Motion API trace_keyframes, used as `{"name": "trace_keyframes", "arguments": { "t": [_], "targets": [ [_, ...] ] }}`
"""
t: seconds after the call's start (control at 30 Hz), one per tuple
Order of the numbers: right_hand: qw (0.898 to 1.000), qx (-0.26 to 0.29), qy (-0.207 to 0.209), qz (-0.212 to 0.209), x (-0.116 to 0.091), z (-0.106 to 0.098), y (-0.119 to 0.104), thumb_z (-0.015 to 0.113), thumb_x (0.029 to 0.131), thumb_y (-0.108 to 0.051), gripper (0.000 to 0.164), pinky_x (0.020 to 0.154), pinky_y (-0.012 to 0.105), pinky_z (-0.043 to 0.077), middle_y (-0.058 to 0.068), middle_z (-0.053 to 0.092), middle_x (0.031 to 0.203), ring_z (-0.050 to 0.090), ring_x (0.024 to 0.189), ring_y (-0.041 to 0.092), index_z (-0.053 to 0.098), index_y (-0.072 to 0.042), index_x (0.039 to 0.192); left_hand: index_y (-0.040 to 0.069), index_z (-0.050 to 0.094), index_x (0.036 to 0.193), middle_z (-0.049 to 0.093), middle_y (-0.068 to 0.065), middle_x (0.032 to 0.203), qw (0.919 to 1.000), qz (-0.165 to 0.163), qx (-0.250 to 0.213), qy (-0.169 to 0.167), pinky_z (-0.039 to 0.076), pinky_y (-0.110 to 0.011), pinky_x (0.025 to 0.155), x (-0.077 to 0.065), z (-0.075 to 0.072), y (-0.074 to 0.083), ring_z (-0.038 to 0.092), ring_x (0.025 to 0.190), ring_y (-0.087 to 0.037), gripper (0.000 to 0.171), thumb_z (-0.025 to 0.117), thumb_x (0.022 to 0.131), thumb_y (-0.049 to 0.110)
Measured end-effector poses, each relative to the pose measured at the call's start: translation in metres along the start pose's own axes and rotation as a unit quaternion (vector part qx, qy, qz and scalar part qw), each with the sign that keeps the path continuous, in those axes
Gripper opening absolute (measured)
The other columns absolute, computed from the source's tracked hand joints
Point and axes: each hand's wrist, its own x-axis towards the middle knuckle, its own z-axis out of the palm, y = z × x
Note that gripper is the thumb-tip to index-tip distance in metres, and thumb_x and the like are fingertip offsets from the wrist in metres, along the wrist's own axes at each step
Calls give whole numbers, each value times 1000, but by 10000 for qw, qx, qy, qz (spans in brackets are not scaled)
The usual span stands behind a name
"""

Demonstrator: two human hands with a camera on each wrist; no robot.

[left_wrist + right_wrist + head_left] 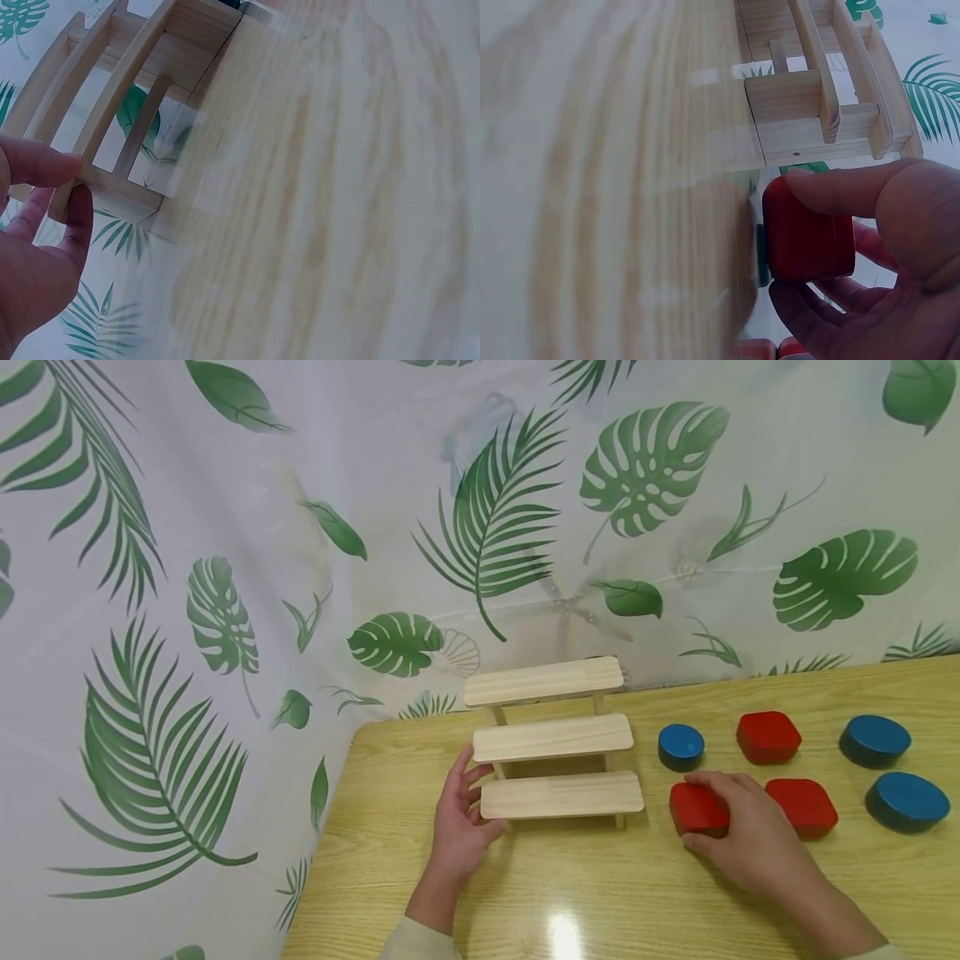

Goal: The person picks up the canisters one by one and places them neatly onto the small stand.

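Sheeting printed with green leaves on white (375,468) hangs behind one pale wood-grain bench (615,885). One unpainted wooden stand (558,797) with three stepped boards is on it. Of two hands, the left hand (459,831) pinches the lowest board's left end; the right hand (753,839) grips one red rounded-square piece (693,807), just right of the stand. Two blue oval pieces (907,797) lie furthest right. Two more red rounded-square pieces (768,739) lie left of those. One small blue round piece (681,745) sits behind the gripped one.
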Motion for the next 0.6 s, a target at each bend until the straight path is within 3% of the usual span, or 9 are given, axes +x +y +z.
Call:
{"name": "trace_keyframes", "arguments": {
  "t": [0.17,0.6],
  "targets": [
    [10000,47,67,19,1,-1,-3,89,72,-18,74,84,64,47,27,50,127,48,110,48,54,-3,136,26,30,157,49,-10,142,10000,-75,-54,-10,51,-35,83,-1,-1,1,50,114,-34,111,63,69,-33],
    [9997,152,166,-55,4,-10,-11,88,74,-21,75,83,67,47,31,48,133,42,117,53,53,-3,138,22,31,157,49,-13,141,10000,31,-46,-28,50,-37,86,0,-2,-1,50,115,-36,110,65,68,-33]
  ]
}}
